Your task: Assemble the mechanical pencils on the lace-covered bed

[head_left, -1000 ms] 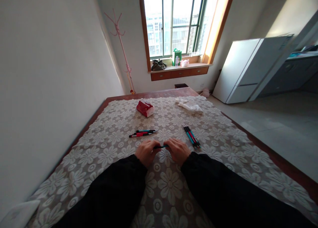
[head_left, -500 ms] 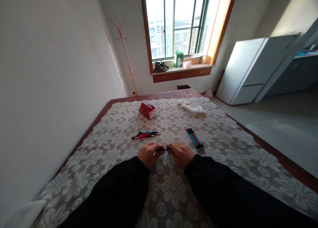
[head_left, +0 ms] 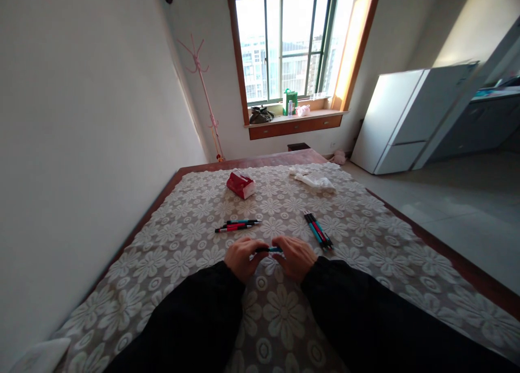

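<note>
A black and blue pen point(head_left: 274, 249) lies crosswise between my two hands, just above the tablecloth. My left hand point(head_left: 242, 256) is closed on its black end, and my right hand point(head_left: 296, 255) pinches the blue end; the fingers hide both tips. Beyond my left hand, a small group of red, blue and black pens point(head_left: 236, 227) rests on the cloth. To the right of my right hand, several more pens point(head_left: 318, 230) lie side by side at a slant, blue and red with black ends.
A flowered lace cloth point(head_left: 284, 308) covers the table. Farther back lie a red tissue pack point(head_left: 240, 185) and a crumpled white plastic bag point(head_left: 314, 179). The left wall runs close along the table; a white fridge point(head_left: 390, 121) stands beyond it at right.
My fingers have moved slightly apart, so more of the pen's blue part shows between them. The view has tilted up a little. The pens on the table stay where they were.
</note>
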The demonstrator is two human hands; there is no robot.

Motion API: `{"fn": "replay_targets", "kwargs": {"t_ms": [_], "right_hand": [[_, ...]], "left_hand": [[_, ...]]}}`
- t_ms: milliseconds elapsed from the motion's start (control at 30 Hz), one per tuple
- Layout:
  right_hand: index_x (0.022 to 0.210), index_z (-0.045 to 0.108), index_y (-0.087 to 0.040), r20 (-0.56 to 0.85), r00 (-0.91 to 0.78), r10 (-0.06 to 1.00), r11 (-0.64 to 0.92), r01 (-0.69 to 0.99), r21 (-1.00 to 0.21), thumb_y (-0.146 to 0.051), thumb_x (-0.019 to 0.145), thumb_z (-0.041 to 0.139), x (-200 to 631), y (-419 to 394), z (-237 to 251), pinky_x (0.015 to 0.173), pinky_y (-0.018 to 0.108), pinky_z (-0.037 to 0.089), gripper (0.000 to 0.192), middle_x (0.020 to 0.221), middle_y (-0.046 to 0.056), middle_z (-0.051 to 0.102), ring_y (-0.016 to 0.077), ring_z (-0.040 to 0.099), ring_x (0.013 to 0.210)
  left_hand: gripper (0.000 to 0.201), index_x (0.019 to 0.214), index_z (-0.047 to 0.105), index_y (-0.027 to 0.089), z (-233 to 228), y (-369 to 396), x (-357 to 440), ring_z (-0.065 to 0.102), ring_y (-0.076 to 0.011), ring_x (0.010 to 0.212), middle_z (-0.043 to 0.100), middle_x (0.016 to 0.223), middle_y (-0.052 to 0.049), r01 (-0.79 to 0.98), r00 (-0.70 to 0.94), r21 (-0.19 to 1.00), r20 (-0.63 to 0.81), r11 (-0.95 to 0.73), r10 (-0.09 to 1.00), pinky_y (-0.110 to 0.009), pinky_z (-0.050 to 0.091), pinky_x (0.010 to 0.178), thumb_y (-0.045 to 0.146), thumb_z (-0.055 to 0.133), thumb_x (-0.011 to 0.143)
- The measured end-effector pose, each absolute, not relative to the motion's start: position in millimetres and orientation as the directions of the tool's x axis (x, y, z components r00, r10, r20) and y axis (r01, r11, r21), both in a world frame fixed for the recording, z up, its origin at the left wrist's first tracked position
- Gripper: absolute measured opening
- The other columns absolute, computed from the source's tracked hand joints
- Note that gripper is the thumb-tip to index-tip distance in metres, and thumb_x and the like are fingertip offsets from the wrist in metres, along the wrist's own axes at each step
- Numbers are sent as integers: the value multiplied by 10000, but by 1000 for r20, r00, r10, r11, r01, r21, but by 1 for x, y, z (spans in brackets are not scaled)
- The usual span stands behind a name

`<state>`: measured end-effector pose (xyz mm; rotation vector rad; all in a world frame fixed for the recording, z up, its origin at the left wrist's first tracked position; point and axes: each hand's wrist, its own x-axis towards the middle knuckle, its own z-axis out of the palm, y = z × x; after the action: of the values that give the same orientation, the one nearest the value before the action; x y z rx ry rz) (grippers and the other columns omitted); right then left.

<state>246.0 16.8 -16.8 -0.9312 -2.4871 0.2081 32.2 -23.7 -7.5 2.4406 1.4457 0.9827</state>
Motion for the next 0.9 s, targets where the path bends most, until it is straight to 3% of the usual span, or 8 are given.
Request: {"fn": "replay_targets", "kwargs": {"t_ms": [67,133,267,400,567,700,900], "right_hand": [[995,599,-201,363,-670,647,762,582,-284,-226,968,550,246,16,-16,748,275,428,62,920,38,713,184,673,841],[978,610,-208,363,-679,638,770,580,-268,-249,1005,497,246,17,-16,747,279,421,123,901,34,716,181,671,830],[1039,619,-206,403,-662,632,772,579,-261,-333,988,559,247,17,-17,756,284,411,149,960,47,731,186,667,857],[886,635,-209,391,-684,616,783,588,-204,-251,1012,488,246,18,-19,710,299,374,198,794,22,720,171,647,742],[1032,630,-200,491,-647,583,801,558,-216,-343,982,572,246,18,-18,731,303,370,162,888,33,721,180,636,799],[859,613,-208,513,-665,543,821,547,-160,-233,1008,497,247,19,-18,706,307,334,190,780,14,690,168,599,740],[947,622,-204,533,-647,545,817,554,-161,-277,1001,535,247,18,-20,726,314,329,126,842,27,710,171,586,764]], "left_hand": [[149,1032,755,228,-8,-23,32,667,-162,756,765,871,-22,726,336,427,464,-539,820,-274,543,735,296,673,928],[151,1035,756,227,-9,-23,32,664,-164,758,767,872,-24,725,338,427,464,-541,819,-276,541,731,291,666,932],[143,1020,752,233,-8,-23,32,661,-155,753,764,880,-20,716,323,451,463,-533,826,-267,534,730,301,654,942],[152,1011,748,236,-4,-23,32,660,-165,780,770,899,-17,695,355,449,464,-561,811,-275,530,749,327,643,947],[151,1013,750,232,-3,-23,32,658,-159,750,757,882,-26,715,280,493,448,-496,849,-276,532,749,317,654,934],[132,991,753,231,-6,-22,32,657,-163,764,756,862,-22,704,312,478,456,-525,834,-278,531,757,313,674,924],[120,1000,750,236,-6,-22,32,657,-166,769,769,893,-16,699,297,496,454,-515,840,-277,534,746,287,683,915]]}}
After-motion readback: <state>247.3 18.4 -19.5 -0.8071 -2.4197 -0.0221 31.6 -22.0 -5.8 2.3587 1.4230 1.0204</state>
